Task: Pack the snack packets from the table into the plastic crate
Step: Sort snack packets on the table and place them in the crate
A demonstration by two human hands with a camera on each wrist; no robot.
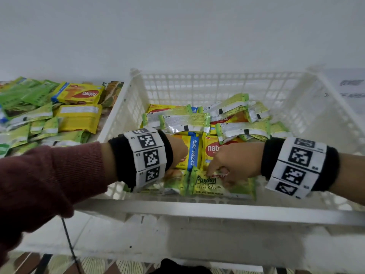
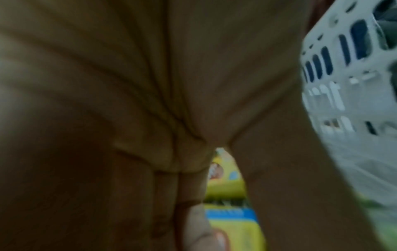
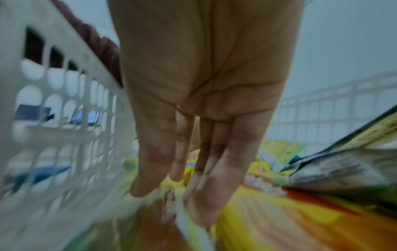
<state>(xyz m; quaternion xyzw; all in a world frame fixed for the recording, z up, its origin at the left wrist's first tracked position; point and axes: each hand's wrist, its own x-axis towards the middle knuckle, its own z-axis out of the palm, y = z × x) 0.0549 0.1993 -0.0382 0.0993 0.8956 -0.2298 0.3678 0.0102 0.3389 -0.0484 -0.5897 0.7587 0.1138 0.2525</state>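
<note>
Flattening the green Pandan layer-cake packet [image 1: 215, 183] along the white slotted plastic crate's [image 1: 197, 209] near wall, the right hand [image 1: 230, 165] is pressing with straight fingers, while the left hand [image 1: 176, 153] is seemingly pinching a yellow wafer packet [image 1: 190, 151], best squared beside it.

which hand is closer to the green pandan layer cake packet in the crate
Right. The right hand touches the green Pandan layer cake packet from above; the left hand is beside it, over neighbouring packets.

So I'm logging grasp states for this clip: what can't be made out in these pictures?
- Head view: the left hand fingers are hidden behind its wristband, so its grip is unclear.
- Left wrist view: the palm fills the frame; only a sliver of a yellow packet shows.
- Right wrist view: motion blur smears the packets under the right hand fingers.
- Head view: the table pile is cut off at the left edge.
</note>
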